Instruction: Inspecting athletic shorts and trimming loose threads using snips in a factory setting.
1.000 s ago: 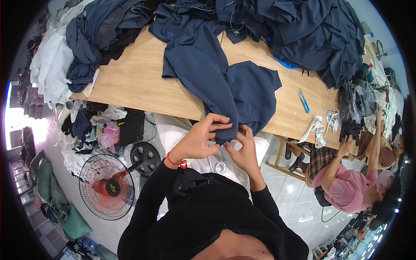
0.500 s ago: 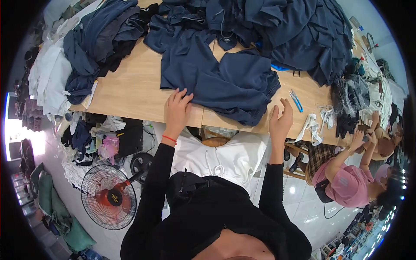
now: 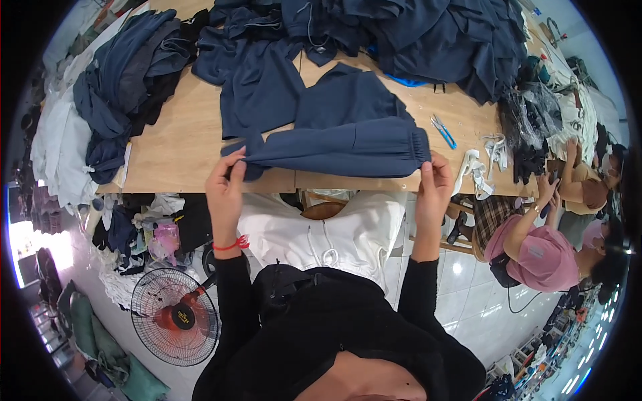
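Observation:
A navy garment (image 3: 334,150) with a gathered elastic edge (image 3: 420,146) at its right end is stretched sideways along the table's near edge. It looks like trousers or shorts, though the folds hide its full shape. My left hand (image 3: 227,184), with a red string on the wrist, pinches its left end between thumb and fingers. At the other end, my right hand (image 3: 435,180) grips the lower corner of the elastic edge. More navy cloth (image 3: 261,90) lies flat just beyond, and part of it is covered by the stretched piece.
Blue-handled thread snips (image 3: 444,132) and white fabric strips (image 3: 473,174) lie on the wooden table (image 3: 180,147) at right. Navy garments (image 3: 441,40) are heaped at the back, with another pile (image 3: 134,73) at left. A fan (image 3: 175,316) stands lower left; people (image 3: 535,254) sit at right.
Both hands have gone from lying open by the cloth to gripping it. The near part is now drawn out straight along the table edge, and my left hand has shifted left.

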